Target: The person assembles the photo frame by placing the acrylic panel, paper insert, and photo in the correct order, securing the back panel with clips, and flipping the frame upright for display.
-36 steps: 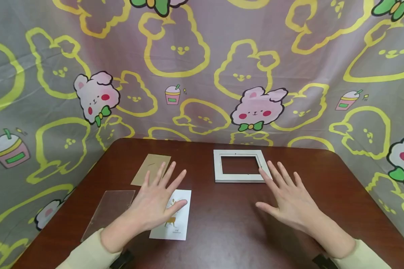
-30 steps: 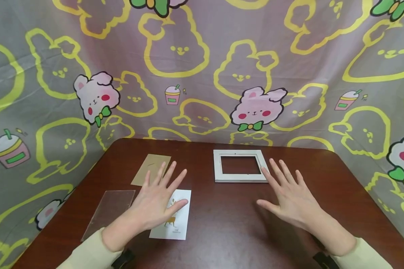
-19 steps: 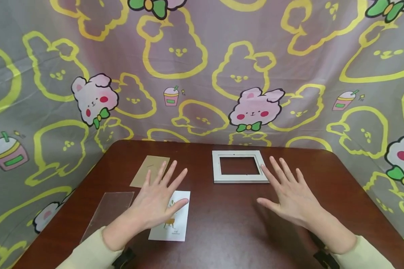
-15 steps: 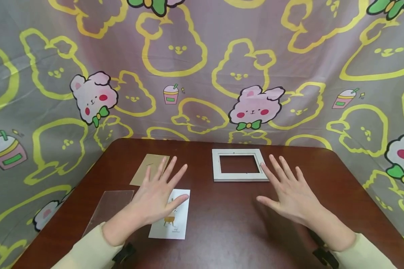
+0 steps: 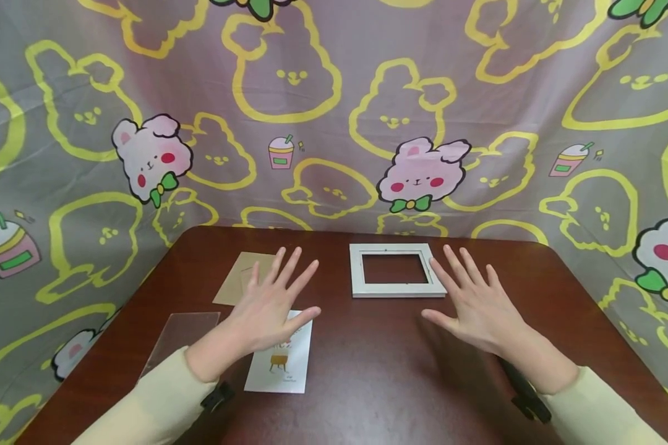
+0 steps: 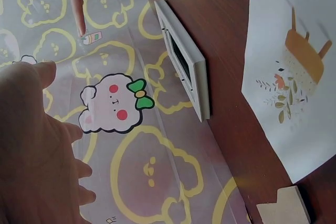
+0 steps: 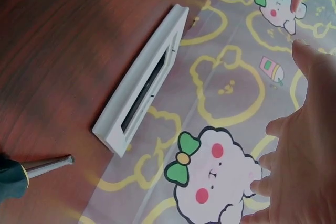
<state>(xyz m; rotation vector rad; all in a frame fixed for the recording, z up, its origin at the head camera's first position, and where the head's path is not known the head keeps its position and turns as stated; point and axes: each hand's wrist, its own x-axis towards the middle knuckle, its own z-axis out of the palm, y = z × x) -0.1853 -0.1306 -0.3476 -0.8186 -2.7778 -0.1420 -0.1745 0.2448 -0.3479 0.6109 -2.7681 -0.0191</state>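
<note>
Both hands hover over the table with fingers spread, and neither holds anything. My left hand is above a white card printed with a flower pot on legs, and its fingers overlap a tan backing board. A clear sheet lies left of it, partly behind the forearm. My right hand is nearest a white picture frame, its fingertips beside the frame's right edge. In the right wrist view a screwdriver with a dark green handle lies on the table.
The dark brown table has rounded far corners. A patterned cloth with bears and rabbits hangs behind it and along both sides. Small dark devices sit under both wrists.
My left hand has shifted slightly right and forward over the card and board. The right hand stays nearly in place. The head view has drifted a little; the objects lie as before.
</note>
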